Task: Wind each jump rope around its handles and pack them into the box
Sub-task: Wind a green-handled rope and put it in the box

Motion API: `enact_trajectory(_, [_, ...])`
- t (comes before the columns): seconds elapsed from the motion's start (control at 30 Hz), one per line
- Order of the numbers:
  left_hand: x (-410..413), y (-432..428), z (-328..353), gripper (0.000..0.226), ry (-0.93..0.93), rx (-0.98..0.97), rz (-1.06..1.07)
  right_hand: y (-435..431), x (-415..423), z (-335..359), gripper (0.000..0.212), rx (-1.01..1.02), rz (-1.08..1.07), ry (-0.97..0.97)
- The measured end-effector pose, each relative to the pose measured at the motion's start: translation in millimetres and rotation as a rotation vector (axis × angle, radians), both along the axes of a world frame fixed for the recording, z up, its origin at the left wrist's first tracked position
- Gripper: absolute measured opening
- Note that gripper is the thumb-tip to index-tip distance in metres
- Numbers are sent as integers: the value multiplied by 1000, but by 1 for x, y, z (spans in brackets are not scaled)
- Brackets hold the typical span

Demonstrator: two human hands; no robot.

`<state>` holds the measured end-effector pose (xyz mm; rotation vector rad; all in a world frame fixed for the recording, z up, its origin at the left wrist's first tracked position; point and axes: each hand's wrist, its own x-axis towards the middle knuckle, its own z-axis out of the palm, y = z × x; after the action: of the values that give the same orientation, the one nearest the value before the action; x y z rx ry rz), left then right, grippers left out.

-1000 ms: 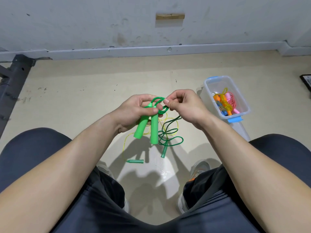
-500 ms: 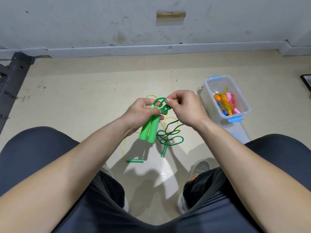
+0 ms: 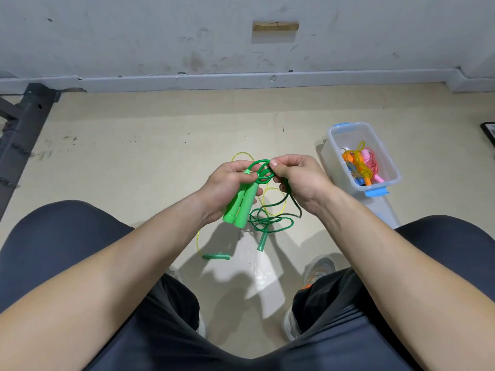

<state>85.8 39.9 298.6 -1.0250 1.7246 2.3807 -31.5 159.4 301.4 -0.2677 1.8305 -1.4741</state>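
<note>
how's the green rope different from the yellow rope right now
The green rope is up in both hands: the left hand grips its two handles together and the right hand pinches its cord; the yellow rope lies loose on the floor, untouched. The green rope's cord is dark and thicker; the yellow rope's is thin and pale. Both have green handles and neither is in the box yet.

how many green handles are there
4. Two handles side by side in the left hand; two thinner ones lie on the floor, one left of the other. The box may hide more.
</note>
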Motion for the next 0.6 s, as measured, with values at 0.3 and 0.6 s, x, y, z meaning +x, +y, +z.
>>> enact_trajectory(0.3, [-4,5,3,19,23,42,46,-1,0,0,21,-54,-84,14])
enact_trajectory(0.6, [-5,10,3,17,45,149,12,-2,0,-1,9,-108,-190,-188])
